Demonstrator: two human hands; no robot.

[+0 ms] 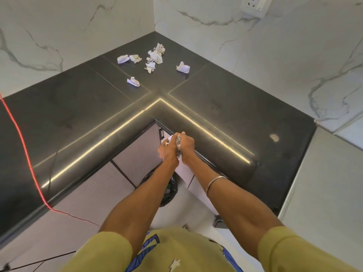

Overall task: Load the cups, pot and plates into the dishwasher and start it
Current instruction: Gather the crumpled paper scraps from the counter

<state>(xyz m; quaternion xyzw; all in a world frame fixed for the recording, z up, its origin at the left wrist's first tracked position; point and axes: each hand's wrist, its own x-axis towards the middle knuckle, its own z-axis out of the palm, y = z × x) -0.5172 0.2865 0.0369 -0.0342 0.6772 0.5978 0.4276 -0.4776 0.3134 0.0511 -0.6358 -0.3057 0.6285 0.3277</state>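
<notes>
Cups, pot, plates and the dishwasher itself are not in view, so I cannot say which way they lie from the hands, nor their long axis, nor which arm is nearer. What shows instead: both hands meet in front of the inner corner of the black countertop (pixel 225 114), just below its edge. Left hand (pixel 167 149) and right hand (pixel 185 144) touch each other, fingers curled round one crumpled paper wad (pixel 178 143) betw. them; both grip it, neither is open. Right forearm carries a thin metal bangle (pixel 215 183). Directly under the forearms, on the floor near the countertop corner, stands a bin w/ black liner (pixel 170 191); my judgement is that the wad goes down there first, before any loading can begin. Farther back on the countertop, toward the wall corner, lie several more crumpled papers (pixel 155 55), well apart from the hands, approx. straight ahead. Below the countertop are grey ribbed cabinet fronts (pixel 94 191). Marble-look wall panels (pixel 275 55) rise behind the countertop, w/ a socket plate (pixel 255 4) at top. A red cord (pixel 25 150) crosses the countertop at its left part.
</notes>
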